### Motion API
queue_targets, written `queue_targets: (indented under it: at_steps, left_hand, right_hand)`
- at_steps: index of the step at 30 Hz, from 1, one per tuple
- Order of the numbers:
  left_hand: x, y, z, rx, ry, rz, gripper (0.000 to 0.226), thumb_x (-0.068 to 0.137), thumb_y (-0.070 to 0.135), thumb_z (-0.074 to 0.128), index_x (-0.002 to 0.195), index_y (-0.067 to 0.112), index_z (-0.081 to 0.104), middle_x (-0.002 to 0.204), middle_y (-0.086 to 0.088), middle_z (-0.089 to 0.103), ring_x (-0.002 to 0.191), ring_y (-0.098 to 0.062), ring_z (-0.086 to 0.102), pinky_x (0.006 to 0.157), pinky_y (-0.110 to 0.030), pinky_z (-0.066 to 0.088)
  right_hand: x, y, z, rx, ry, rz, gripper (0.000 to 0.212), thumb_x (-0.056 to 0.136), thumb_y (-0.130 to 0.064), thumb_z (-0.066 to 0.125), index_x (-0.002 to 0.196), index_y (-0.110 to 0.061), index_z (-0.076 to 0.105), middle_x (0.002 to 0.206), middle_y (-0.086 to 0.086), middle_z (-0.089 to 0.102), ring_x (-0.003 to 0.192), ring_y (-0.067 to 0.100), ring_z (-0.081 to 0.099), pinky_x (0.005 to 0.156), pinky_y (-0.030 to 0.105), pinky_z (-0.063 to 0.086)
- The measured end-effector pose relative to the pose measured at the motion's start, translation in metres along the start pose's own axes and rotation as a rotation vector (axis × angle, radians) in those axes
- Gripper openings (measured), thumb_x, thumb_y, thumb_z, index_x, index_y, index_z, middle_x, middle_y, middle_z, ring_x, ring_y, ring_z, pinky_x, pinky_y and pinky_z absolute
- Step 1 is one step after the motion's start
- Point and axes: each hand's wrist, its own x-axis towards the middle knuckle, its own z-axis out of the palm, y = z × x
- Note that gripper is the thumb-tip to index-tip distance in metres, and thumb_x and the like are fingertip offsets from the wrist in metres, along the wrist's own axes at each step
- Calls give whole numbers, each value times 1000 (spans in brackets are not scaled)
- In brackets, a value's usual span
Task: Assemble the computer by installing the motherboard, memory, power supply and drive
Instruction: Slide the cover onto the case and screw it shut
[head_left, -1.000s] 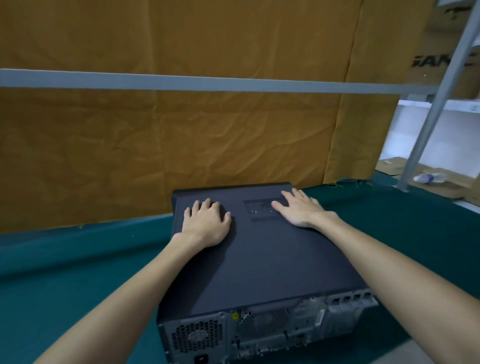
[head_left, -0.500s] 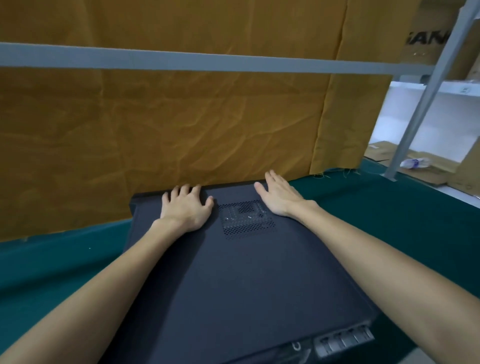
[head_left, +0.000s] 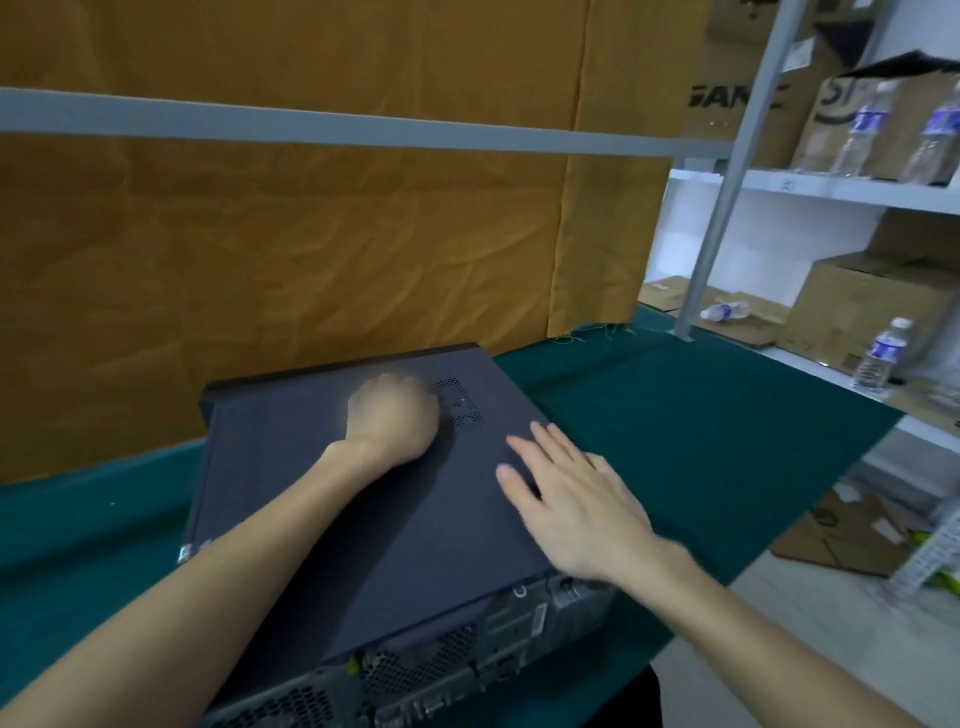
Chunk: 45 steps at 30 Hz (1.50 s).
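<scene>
Blurred left hand (head_left: 392, 418) rests on the case (head_left: 374, 519) lid near the vent (head_left: 460, 404); fingers look curled, grip state unclear. Right hand (head_left: 574, 501) flat, fingers spread, at the lid's right edge. Case lies closed on the green worktop (head_left: 701, 441); rear panel partly cut off.

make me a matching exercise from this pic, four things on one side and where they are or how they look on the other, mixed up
Things:
1. left hand
2. right hand
3. computer case
4. upright water bottle

Descriptions:
A. stands on the lower shelf at the right
B. fingers straight, over the case's right edge
C. dark, lid closed, lies on the green cloth
D. blurred, looks curled, on the lid beside the vent holes

Pairs: 1-D, 2-B, 3-C, 4-A
</scene>
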Motion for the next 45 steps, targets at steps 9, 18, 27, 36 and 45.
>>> queue_targets:
  at_steps: [9,18,27,36,45]
  left_hand:
    - [-18,23,4,17,2,36,46,105,37,37,140,11,52,148,-16,46,140,-38,38,116,-48,29]
    - [23,77,24,-109,-80,362,39,104,38,46,139,28,59,150,-1,49,140,-28,41,116,-47,31]
    - [54,78,38,-160,-49,336,19,101,35,45,92,40,61,131,14,51,131,-20,37,109,-44,29]
    - [52,77,39,-149,-31,337,21,102,34,44,93,41,61,127,22,49,126,-13,38,97,-35,27]
    - [61,85,34,-210,19,221,25,95,36,55,78,45,70,112,29,59,116,-11,42,97,-37,30]
  right_hand:
    - [-28,-4,-2,87,423,-47,47,100,-52,20,112,-29,60,111,-11,60,99,13,52,80,36,44]
    - [80,66,-19,433,137,325,29,95,-36,39,93,-28,66,97,-3,69,89,24,65,84,42,55]
    - [153,135,60,170,-267,346,62,94,-64,52,130,-14,49,133,13,61,118,36,60,92,43,50]
    - [176,110,73,148,-442,227,46,97,-49,56,119,-9,54,127,12,62,111,32,63,80,36,47]
    - [215,149,49,771,-433,493,31,93,-30,39,104,-5,53,85,20,60,61,37,66,59,42,61]
